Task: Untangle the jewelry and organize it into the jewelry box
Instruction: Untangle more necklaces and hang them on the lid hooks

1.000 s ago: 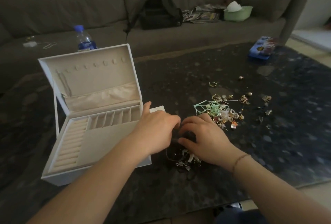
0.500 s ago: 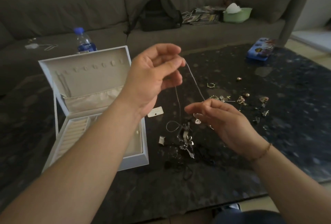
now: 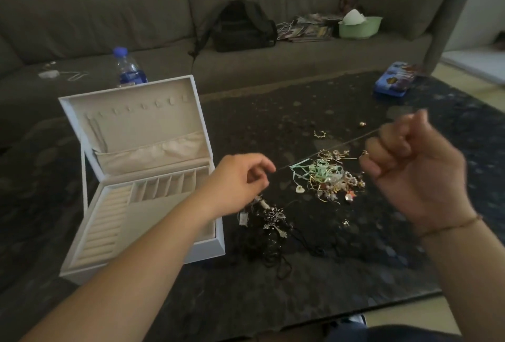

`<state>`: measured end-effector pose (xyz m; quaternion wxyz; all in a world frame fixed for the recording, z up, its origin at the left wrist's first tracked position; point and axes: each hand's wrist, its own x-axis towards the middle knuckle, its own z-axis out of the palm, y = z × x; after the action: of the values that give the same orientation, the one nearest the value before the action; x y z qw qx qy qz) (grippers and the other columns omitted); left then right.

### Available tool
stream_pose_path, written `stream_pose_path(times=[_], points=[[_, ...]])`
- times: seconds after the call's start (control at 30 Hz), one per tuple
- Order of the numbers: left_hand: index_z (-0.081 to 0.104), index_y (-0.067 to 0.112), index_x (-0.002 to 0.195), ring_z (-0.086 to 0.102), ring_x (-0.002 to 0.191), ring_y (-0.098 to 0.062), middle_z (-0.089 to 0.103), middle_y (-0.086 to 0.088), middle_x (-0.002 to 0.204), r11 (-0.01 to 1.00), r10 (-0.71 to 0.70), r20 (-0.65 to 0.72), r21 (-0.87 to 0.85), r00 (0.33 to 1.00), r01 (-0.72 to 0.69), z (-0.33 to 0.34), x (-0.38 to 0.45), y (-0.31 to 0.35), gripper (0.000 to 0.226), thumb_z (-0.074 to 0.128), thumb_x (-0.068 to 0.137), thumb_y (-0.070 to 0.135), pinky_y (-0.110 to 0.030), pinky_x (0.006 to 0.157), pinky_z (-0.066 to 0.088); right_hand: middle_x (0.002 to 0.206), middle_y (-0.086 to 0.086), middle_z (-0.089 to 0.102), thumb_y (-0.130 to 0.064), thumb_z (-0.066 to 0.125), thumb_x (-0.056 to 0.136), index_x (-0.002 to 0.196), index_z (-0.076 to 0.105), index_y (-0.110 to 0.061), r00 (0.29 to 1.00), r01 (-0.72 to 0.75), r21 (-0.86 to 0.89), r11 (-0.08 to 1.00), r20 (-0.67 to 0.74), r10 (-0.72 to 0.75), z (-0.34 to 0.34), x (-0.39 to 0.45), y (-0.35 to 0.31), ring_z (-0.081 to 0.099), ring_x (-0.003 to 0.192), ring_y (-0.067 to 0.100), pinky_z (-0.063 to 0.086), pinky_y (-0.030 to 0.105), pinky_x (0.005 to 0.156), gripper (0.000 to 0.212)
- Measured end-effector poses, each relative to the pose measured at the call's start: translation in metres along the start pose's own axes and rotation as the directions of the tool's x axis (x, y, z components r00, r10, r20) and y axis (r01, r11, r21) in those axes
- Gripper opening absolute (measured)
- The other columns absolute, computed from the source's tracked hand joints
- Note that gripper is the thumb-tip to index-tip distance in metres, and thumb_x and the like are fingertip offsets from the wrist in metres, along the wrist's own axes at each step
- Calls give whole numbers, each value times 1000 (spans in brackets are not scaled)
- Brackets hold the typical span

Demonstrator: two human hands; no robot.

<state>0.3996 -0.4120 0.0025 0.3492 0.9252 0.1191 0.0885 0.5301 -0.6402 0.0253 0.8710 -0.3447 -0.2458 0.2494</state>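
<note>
— Where is the jewelry box [image 3: 142,177]?
— On the table [image 3: 355,273], at the left, with the bottle [image 3: 128,68] behind it.
— And the jewelry pile [image 3: 328,177]?
— Right of the box. The sofa [image 3: 300,55] is behind the table, with a backpack [image 3: 243,27] on it.

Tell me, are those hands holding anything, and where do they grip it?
Yes: a thin chain, stretched taut above the table. The left hand pinches one end at its fingertips; the right hand, closed in a fist, grips the other end.
</note>
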Motion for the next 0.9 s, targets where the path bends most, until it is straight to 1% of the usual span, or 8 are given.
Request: stream_pose_path(times=[0.2, 0.3, 0.4, 0.5, 0.6, 0.7, 0.8, 0.9], points=[[68, 36, 86, 62, 73, 1, 66, 16, 79, 992, -41, 54, 121, 998, 34, 12, -6, -5, 19, 67, 91, 18, -17, 70, 46, 52, -7, 30, -33, 55, 89, 63, 48, -22, 992, 108, 125, 986, -72, -99, -45, -2, -42, 29, 45, 8, 32, 19, 44, 29], [72, 34, 83, 65, 74, 2, 70, 14, 77, 996, -85, -10, 8, 996, 85, 12, -6, -2, 18, 73, 88, 17, -17, 73, 51, 48, -8, 28, -34, 52, 92, 60, 42, -25, 922, -71, -215, 974, -386, -18, -54, -1, -41, 23, 43, 8, 26, 20, 41, 36], [75, 24, 86, 72, 77, -9, 76, 4, 80, 935, -183, 2, -308, 983, 175, 7, -12, 4, 15, 75, 86, 9, -25, 73, 57, 45, -11, 36, -32, 62, 93, 55, 56, -19, 841, -344, -645, 683, -535, -82, -51, -2, -29, 31, 43, 12, 27, 23, 46, 40], [71, 10, 92, 70, 67, -15, 73, -4, 76, 755, -267, 62, -607, 962, 249, 3, -19, 13, 13, 69, 87, -1, -22, 62, 56, 47, -5, 53, -36, 65, 91, 68, 68, -18, 900, -404, -878, 257, -432, -63, -39, -9, -17, 46, 47, 19, 38, 25, 53, 30], [68, 7, 96, 67, 65, -16, 69, -5, 76, 634, -246, 122, -730, 961, 255, 0, -22, 19, 14, 63, 90, -4, -24, 62, 57, 68, -2, 67, -39, 63, 91, 80, 70, -24, 946, -324, -944, 58, -324, 12, -25, -10, -5, 60, 58, 16, 42, 23, 54, 20], [67, 6, 102, 67, 69, -18, 68, -8, 80, 635, -198, 147, -734, 969, 241, -4, -26, 22, 17, 62, 90, -5, -26, 64, 56, 78, -8, 69, -46, 60, 91, 90, 70, -30, 948, -252, -957, -141, -274, 160, -18, -10, 7, 64, 74, 11, 43, 22, 59, 19], [64, 5, 109, 69, 75, -22, 70, -10, 83, 643, -150, 161, -734, 975, 220, -7, -28, 24, 24, 61, 89, -9, -32, 72, 59, 89, -18, 61, -44, 66, 87, 107, 69, -29, 987, -124, -970, -207, -143, 77, -15, -15, 21, 57, 81, 7, 42, 23, 73, 24], [62, 6, 115, 69, 80, -23, 70, -10, 86, 637, -131, 179, -738, 975, 221, -6, -29, 27, 30, 60, 89, -11, -35, 79, 58, 97, -22, 63, -35, 74, 81, 105, 71, -30, 989, 150, -988, -43, 150, -7, 1, -22, 37, 59, 92, 1, 46, 20, 82, 26]])
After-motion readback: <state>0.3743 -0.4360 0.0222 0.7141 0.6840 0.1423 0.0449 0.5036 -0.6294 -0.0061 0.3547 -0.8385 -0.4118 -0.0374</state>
